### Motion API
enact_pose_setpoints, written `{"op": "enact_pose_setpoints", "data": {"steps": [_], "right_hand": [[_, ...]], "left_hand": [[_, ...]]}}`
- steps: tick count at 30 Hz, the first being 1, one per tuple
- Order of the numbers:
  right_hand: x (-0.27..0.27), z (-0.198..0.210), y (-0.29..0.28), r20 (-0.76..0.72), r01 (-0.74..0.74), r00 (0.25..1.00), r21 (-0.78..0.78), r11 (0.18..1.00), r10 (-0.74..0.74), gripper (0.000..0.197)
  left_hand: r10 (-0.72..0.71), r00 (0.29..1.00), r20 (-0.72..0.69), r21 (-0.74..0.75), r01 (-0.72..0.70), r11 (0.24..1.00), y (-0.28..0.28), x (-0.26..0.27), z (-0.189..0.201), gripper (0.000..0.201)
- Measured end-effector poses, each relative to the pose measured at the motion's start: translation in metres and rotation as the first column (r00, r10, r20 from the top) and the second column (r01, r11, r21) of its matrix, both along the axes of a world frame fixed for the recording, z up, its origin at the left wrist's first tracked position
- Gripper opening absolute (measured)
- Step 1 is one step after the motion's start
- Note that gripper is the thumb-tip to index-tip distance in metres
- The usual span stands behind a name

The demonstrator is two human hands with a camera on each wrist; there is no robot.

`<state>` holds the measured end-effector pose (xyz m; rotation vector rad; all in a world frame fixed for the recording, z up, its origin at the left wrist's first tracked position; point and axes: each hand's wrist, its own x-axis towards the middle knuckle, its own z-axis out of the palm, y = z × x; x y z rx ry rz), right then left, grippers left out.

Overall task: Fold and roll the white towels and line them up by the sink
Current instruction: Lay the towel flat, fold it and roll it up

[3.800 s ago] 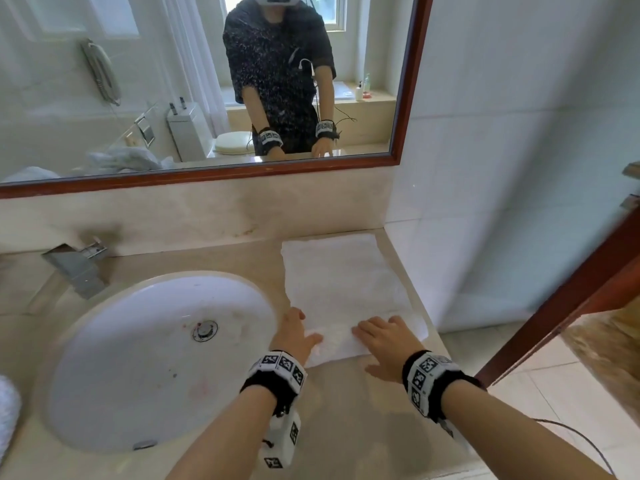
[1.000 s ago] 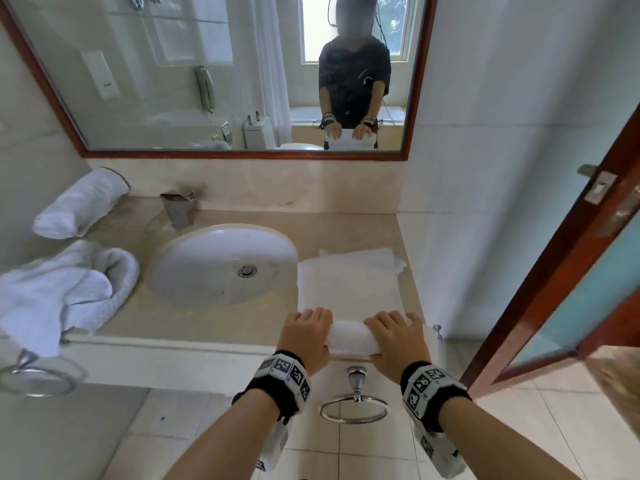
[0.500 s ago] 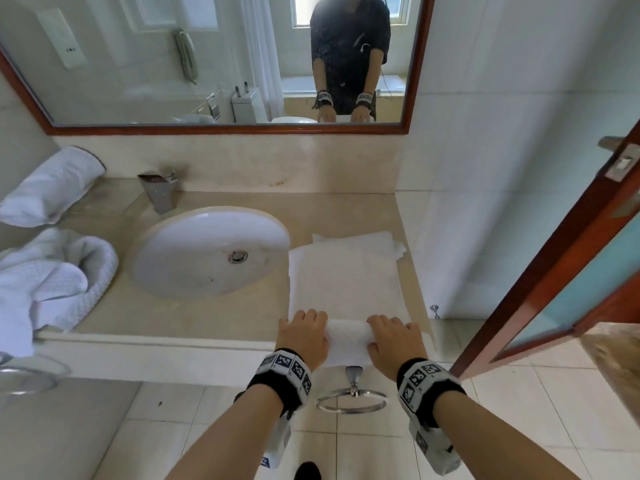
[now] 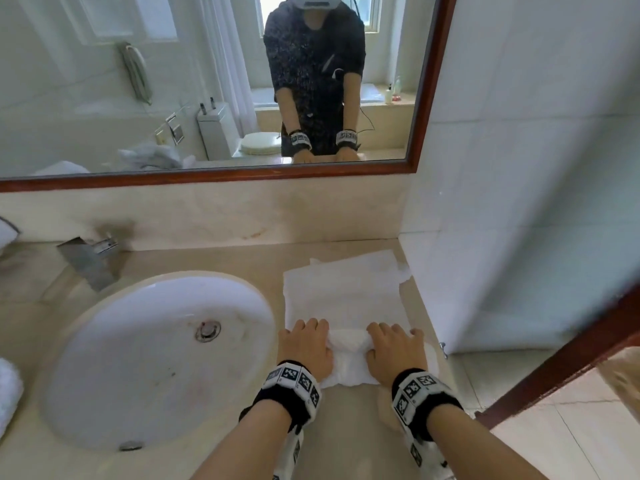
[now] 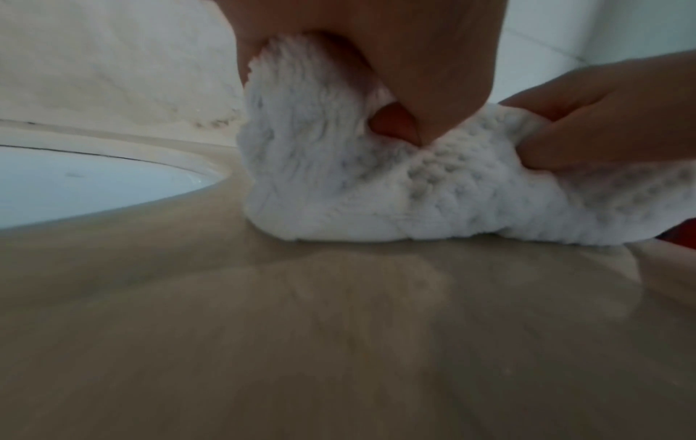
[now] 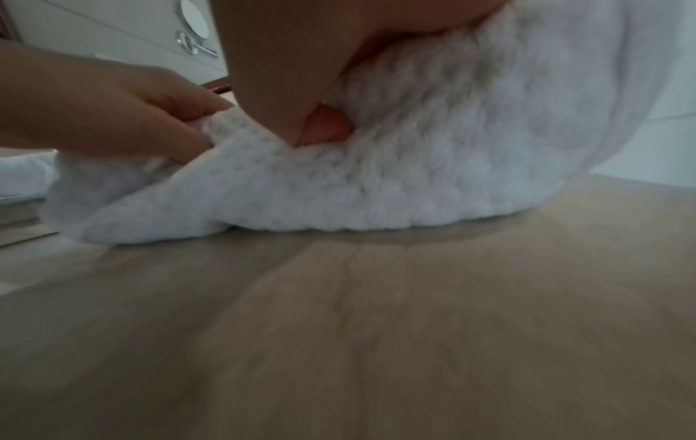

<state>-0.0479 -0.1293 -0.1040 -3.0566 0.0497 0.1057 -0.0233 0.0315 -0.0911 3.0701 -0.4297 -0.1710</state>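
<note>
A white towel [image 4: 343, 292] lies flat on the beige counter [image 4: 346, 431], right of the sink [image 4: 104, 368]. Its near end is wound into a thick roll [image 4: 348, 344]. My left hand [image 4: 304, 344] grips the roll's left end and my right hand [image 4: 394, 351] grips its right end, fingers curled over the top. In the left wrist view the thumb [image 5: 395, 125] digs into the fluffy roll [image 5: 339, 184]. The right wrist view shows my right thumb [image 6: 327, 125] pressed into the roll [image 6: 414, 178] the same way.
A metal faucet [image 4: 90, 258] stands behind the sink. The tiled wall [image 4: 519, 202] closes the counter on the right, with a brown door frame [image 4: 554, 372] beyond. Another white towel [image 4: 8, 393] shows at the far left edge. A mirror hangs above.
The roll has travelled away from the counter's front edge along the towel and grown thicker. Both hands moved with it, and my head has leaned in closer.
</note>
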Motion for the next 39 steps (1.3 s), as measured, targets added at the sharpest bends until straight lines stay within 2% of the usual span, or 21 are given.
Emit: {"op": "enact_pose_setpoints", "data": {"steps": [5, 7, 9, 12, 14, 16, 18, 19, 21, 22, 24, 25, 27, 28, 29, 32, 34, 36, 39], "right_hand": [[0.031, 0.009, -0.007, -0.047, -0.031, 0.998, 0.015, 0.999, 0.032, 0.036], [0.029, 0.017, -0.01, -0.052, -0.089, 0.994, 0.045, 0.995, 0.092, 0.038], [0.026, 0.025, -0.013, -0.133, -0.144, 0.979, 0.088, 0.986, 0.155, 0.037], [0.03, 0.036, -0.016, -0.347, -0.148, 0.918, 0.152, 0.977, 0.193, 0.036], [0.032, 0.041, -0.013, -0.446, -0.109, 0.875, 0.196, 0.975, 0.187, 0.037], [0.029, 0.043, -0.006, -0.494, -0.086, 0.85, 0.208, 0.974, 0.181, 0.037], [0.025, 0.045, -0.002, -0.52, -0.075, 0.839, 0.181, 0.981, 0.161, 0.038], [0.024, 0.045, -0.001, -0.53, -0.068, 0.835, 0.168, 0.983, 0.148, 0.038], [0.022, 0.045, 0.002, -0.54, -0.041, 0.833, 0.156, 0.987, 0.121, 0.037], [0.021, 0.045, 0.004, -0.534, -0.022, 0.839, 0.159, 0.987, 0.104, 0.037], [0.018, 0.042, 0.006, -0.486, -0.013, 0.869, 0.165, 0.986, 0.093, 0.037], [0.016, 0.041, 0.007, -0.42, -0.043, 0.901, 0.161, 0.986, 0.108, 0.038], [0.011, 0.038, 0.005, -0.17, -0.221, 0.958, 0.084, 0.972, 0.232, 0.038], [0.006, 0.038, 0.005, -0.054, -0.319, 0.946, 0.033, 0.947, 0.321, 0.039], [0.0, 0.037, 0.005, -0.022, -0.389, 0.921, -0.008, 0.921, 0.389, 0.044], [-0.015, 0.027, 0.006, -0.136, -0.427, 0.9, -0.077, 0.901, 0.415, 0.073], [-0.016, 0.026, 0.01, -0.172, -0.358, 0.923, -0.067, 0.931, 0.343, 0.062], [-0.005, 0.032, 0.013, -0.146, -0.251, 0.958, 0.001, 0.968, 0.248, 0.044], [0.019, 0.046, 0.012, -0.308, -0.095, 0.946, 0.049, 0.994, 0.106, 0.039]], "left_hand": [[-0.004, 1.0, -0.028, 0.004, 0.004, 1.0, -0.001, 0.034, 0.002, 0.039], [-0.043, 0.999, -0.03, 0.014, 0.043, 0.999, 0.002, 0.031, 0.005, 0.038], [-0.107, 0.993, -0.058, 0.009, 0.107, 0.994, 0.007, 0.024, 0.009, 0.034], [-0.146, 0.963, -0.226, -0.11, 0.124, 0.986, 0.018, 0.019, 0.014, 0.03], [-0.126, 0.922, -0.365, -0.183, 0.062, 0.981, 0.025, 0.019, 0.016, 0.032], [-0.088, 0.901, -0.424, -0.208, -0.003, 0.978, 0.027, 0.018, 0.018, 0.036], [-0.123, 0.929, -0.349, -0.188, 0.059, 0.98, 0.026, 0.01, 0.02, 0.042], [-0.193, 0.947, -0.255, -0.156, 0.157, 0.975, 0.024, 0.004, 0.022, 0.043], [-0.369, 0.922, -0.122, -0.042, 0.366, 0.93, 0.022, -0.009, 0.017, 0.05], [-0.404, 0.905, -0.135, 0.026, 0.411, 0.911, 0.023, -0.015, 0.014, 0.059], [-0.381, 0.906, -0.185, 0.16, 0.41, 0.898, 0.023, -0.025, 0.004, 0.078], [-0.361, 0.914, -0.187, 0.197, 0.395, 0.897, 0.022, -0.026, 0.0, 0.077], [-0.312, 0.937, -0.159, 0.134, 0.334, 0.933, 0.015, -0.021, 0.003, 0.059], [-0.274, 0.947, -0.17, 0.075, 0.289, 0.954, 0.012, -0.013, 0.007, 0.049], [-0.227, 0.95, -0.213, 0.005, 0.233, 0.972, 0.008, -0.002, 0.014, 0.04], [-0.113, 0.897, -0.428, -0.218, 0.019, 0.976, 0.007, 0.028, 0.021, 0.024], [-0.105, 0.86, -0.499, -0.274, -0.042, 0.961, 0.008, 0.04, 0.016, 0.015], [-0.182, 0.859, -0.479, -0.285, 0.044, 0.958, 0.006, 0.039, 0.017, 0.019], [-0.372, 0.893, -0.254, -0.175, 0.336, 0.925, 0.009, 0.025, 0.022, 0.065]]}}
